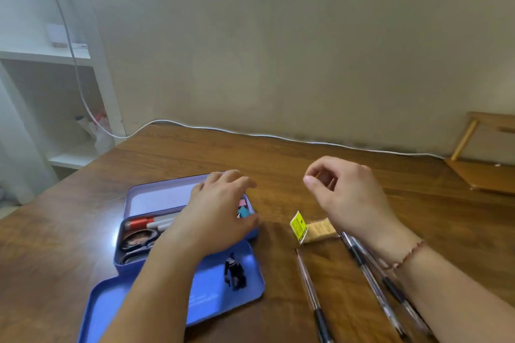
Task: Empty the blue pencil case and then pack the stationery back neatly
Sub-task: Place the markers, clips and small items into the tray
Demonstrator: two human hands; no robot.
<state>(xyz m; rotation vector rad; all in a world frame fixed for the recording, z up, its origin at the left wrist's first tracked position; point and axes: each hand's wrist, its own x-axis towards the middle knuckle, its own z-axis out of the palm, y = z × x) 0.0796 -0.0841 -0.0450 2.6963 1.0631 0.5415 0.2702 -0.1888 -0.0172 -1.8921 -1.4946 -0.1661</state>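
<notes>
Blue tin pencil case (133,259) lies open on the wooden counter (278,170), half emptied: pens (370,284) and a small eraser (319,228) already lie out. The left hand (217,211) spreads open over the tray; the right hand (348,195) hovers, loosely curled, apparently empty. Next, lifting the remaining marker (139,222) and clips. A white cable (278,137) skirts the beige wall.
</notes>
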